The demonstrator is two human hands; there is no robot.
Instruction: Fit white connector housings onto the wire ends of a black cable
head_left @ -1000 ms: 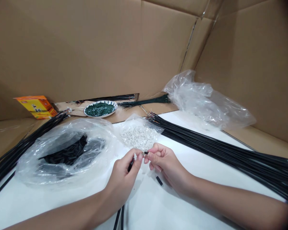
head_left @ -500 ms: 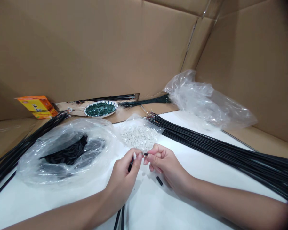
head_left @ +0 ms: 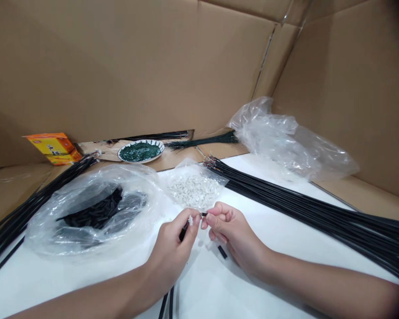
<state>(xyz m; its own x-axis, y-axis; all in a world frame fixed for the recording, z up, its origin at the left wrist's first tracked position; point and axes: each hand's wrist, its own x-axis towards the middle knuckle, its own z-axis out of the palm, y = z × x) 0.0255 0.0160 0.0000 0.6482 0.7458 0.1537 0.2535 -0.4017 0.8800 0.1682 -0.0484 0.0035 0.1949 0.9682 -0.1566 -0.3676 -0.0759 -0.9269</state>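
My left hand (head_left: 176, 235) is closed on a black cable; a small white connector (head_left: 190, 219) shows between its thumb and index finger. The cable (head_left: 166, 301) comes out below, near the front edge. Fingertip to fingertip with it, my right hand (head_left: 231, 230) pinches a short black piece (head_left: 204, 214). What joins the two held parts is too small to make out. On the white surface beneath my right hand lies a loose black tube (head_left: 222, 252). Just beyond my hands, a clear bag (head_left: 196, 186) holds several small white pieces.
At the left, an open plastic bag (head_left: 53, 221) holds black tubes. Long black cables (head_left: 306, 208) run along the right, others (head_left: 16, 221) along the left. Behind stand a plate (head_left: 162, 145) of green bits, an orange-yellow box (head_left: 55, 148) and crumpled clear plastic (head_left: 279, 137) against cardboard walls.
The whole view has shifted very slightly. Both hands keep almost the same pose and hold the same parts; the white connector in my left hand looks turned a little more upright.
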